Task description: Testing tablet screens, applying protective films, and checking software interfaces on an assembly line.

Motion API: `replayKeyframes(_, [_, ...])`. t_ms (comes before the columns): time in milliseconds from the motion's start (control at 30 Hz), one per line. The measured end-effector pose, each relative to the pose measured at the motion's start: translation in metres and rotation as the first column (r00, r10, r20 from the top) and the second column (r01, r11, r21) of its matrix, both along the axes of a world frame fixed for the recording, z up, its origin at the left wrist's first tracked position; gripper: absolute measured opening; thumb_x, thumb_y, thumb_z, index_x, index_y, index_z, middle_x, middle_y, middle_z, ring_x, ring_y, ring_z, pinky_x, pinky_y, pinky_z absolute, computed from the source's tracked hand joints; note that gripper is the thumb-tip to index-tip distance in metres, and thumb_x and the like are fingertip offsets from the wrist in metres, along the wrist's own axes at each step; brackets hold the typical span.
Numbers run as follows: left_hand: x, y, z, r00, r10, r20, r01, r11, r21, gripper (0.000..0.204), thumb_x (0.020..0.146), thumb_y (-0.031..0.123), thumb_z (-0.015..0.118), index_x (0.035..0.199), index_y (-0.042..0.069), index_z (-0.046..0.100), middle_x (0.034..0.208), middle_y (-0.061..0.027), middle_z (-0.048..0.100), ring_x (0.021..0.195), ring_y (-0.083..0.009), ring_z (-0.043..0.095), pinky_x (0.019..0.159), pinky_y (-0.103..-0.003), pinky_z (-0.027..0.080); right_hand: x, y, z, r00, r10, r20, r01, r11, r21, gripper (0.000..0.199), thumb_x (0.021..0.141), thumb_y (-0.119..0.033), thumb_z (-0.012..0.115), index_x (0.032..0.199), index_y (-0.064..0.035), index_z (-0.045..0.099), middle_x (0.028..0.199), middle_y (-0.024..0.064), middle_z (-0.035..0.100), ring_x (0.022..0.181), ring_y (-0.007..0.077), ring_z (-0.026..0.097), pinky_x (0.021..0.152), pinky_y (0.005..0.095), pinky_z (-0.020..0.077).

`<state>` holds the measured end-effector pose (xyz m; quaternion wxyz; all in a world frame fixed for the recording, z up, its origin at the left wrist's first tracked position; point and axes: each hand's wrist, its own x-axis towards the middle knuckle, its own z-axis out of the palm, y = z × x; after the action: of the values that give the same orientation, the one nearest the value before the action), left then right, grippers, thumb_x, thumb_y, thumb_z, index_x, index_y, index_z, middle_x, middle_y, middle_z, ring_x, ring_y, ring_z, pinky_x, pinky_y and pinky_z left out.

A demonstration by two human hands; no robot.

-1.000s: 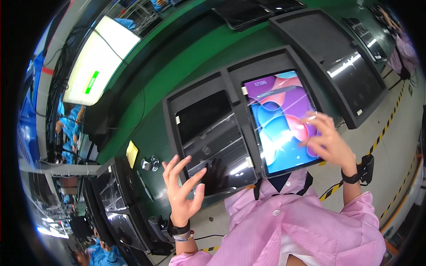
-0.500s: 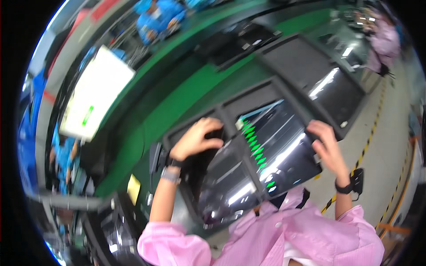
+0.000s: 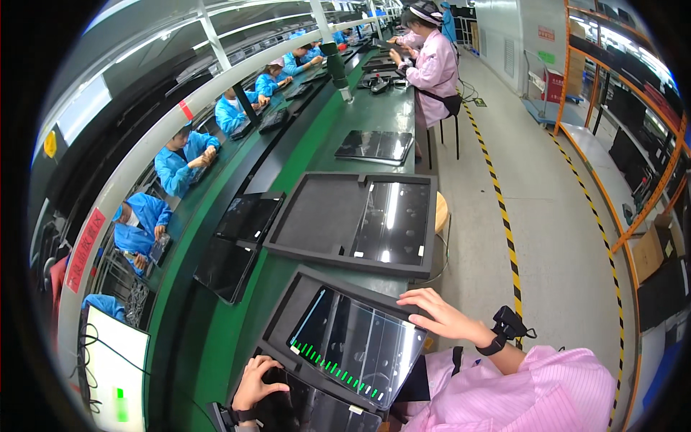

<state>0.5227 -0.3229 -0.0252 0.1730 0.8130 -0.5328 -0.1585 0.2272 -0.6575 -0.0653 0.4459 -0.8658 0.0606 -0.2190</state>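
1. Down at the near end of the green bench (image 3: 374, 115), a lit tablet (image 3: 353, 345) lies tilted in a black foam tray (image 3: 302, 288), its screen showing a row of green bars along its lower edge.
2. The right hand (image 3: 443, 317) rests palm-down on the tablet's top right corner, fingers (image 3: 410, 297) stretched out, slightly apart and pointing left along the top edge; the tablet lies under and to the left of them.
3. The left hand (image 3: 259, 381) sits at the tablet's lower left corner, fingers curled over the edge of a second dark tablet (image 3: 317, 410) that lies just below the lit one. Whether those fingers grip it or only rest on it cannot be told.
4. A black strap with a small device (image 3: 507, 327) circles the right wrist, and a pink striped sleeve (image 3: 547, 392) covers the arm behind it.
5. Further along the bench, a larger black tray (image 3: 317, 216) holds a dark glossy tablet (image 3: 392, 219) in its right half.
6. At the bench's left edge two more dark tablets (image 3: 234, 248) lie end to end.
7. Near the far end, a person in pink (image 3: 432, 61) works at the bench's right edge, and people in blue coats (image 3: 180, 162) sit along the left side.
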Motion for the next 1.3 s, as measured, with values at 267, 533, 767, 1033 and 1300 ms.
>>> replayKeyframes(267, [-0.047,0.015,0.035,0.982,0.174,0.073,-0.143,0.938,-0.316,0.039,0.070,0.025,0.071,0.104,0.009,0.060,0.112,-0.0118,0.052,0.107,-0.0292,0.046,0.092,-0.038,0.036,0.010,0.004,0.013,0.997,0.046,0.063,-0.041,0.996,-0.085,0.029,0.086,-0.018,0.051,0.112,-0.0057,0.055,0.120,0.0131,0.048,0.114,0.0289,0.042,0.099,0.0387,0.0307])
replayKeyframes(533, [-0.176,0.108,0.066,0.910,0.393,0.132,-0.339,0.888,-0.309,0.025,0.078,0.027,0.060,0.099,0.016,0.068,0.119,-0.0107,0.050,0.110,-0.0295,0.042,0.096,-0.042,0.029,0.026,0.014,0.022,0.988,0.146,0.055,-0.137,0.980,-0.142,0.031,0.088,-0.023,0.043,0.104,-0.0028,0.061,0.123,0.0127,0.049,0.117,0.0275,0.042,0.100,0.0381,0.0286])
replayKeyframes(767, [-0.234,0.112,0.034,0.936,0.350,-0.040,-0.346,0.893,-0.288,0.024,0.078,0.034,0.059,0.093,0.022,0.072,0.125,-0.0090,0.048,0.117,-0.0303,0.038,0.100,-0.043,0.024,0.034,0.017,0.023,0.982,0.184,0.043,-0.173,0.966,-0.190,0.030,0.087,-0.021,0.044,0.097,-0.0029,0.065,0.122,0.0121,0.050,0.115,0.0257,0.044,0.094,0.0358,0.0331])
replayKeyframes(1033, [-0.206,0.109,0.002,0.944,0.329,0.025,-0.317,0.926,-0.206,0.027,0.082,0.037,0.051,0.085,0.023,0.074,0.128,-0.0096,0.047,0.122,-0.0324,0.032,0.101,-0.046,0.017,0.024,0.017,0.021,0.980,0.200,0.001,-0.196,0.961,-0.194,0.028,0.083,-0.020,0.046,0.091,-0.0042,0.068,0.122,0.0119,0.051,0.114,0.0255,0.043,0.088,0.0362,0.0337])
replayKeyframes(1300, [-0.176,0.126,0.006,0.693,0.692,0.201,-0.592,0.706,-0.389,0.039,0.091,0.036,0.037,0.100,0.017,0.069,0.128,-0.0121,0.045,0.124,-0.0314,0.031,0.102,-0.044,0.016,0.018,0.017,0.021,0.981,0.191,0.008,-0.185,0.958,-0.219,0.027,0.080,-0.020,0.048,0.089,-0.0056,0.069,0.121,0.0120,0.052,0.116,0.0266,0.041,0.088,0.0392,0.0330])
